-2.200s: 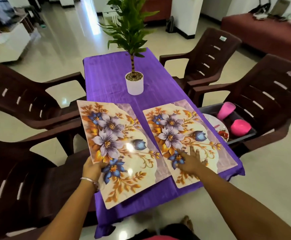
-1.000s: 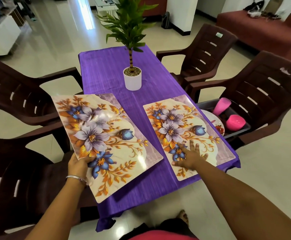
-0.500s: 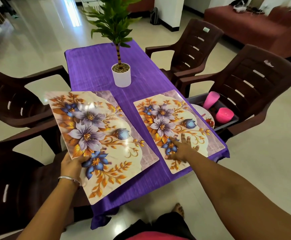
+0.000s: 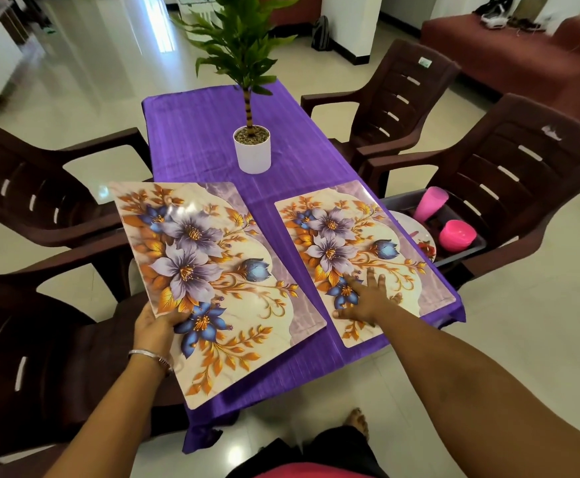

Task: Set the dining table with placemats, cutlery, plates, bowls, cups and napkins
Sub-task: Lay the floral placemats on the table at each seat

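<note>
Two floral placemats are at the near end of the purple-clothed table (image 4: 192, 132). The right placemat (image 4: 361, 243) lies flat on the cloth, and my right hand (image 4: 364, 298) presses on its near part with fingers spread. My left hand (image 4: 155, 322) grips the left edge of the left placemat (image 4: 212, 270), which is lifted and hangs out past the table's left side. On the right chair, a grey bin (image 4: 468, 251) holds a pink cup (image 4: 428, 203), a pink bowl (image 4: 457, 234) and a flowered plate (image 4: 416, 232).
A white pot with a green plant (image 4: 252, 150) stands at the table's middle. Brown plastic chairs (image 4: 509, 167) flank the table, two on each side. A red sofa (image 4: 509, 46) is at the back right. My foot (image 4: 357, 422) is on the glossy floor below.
The left placemat stays held out past the table's left edge, shifting slightly. My right hand keeps pressing the right placemat. The view has moved a little.
</note>
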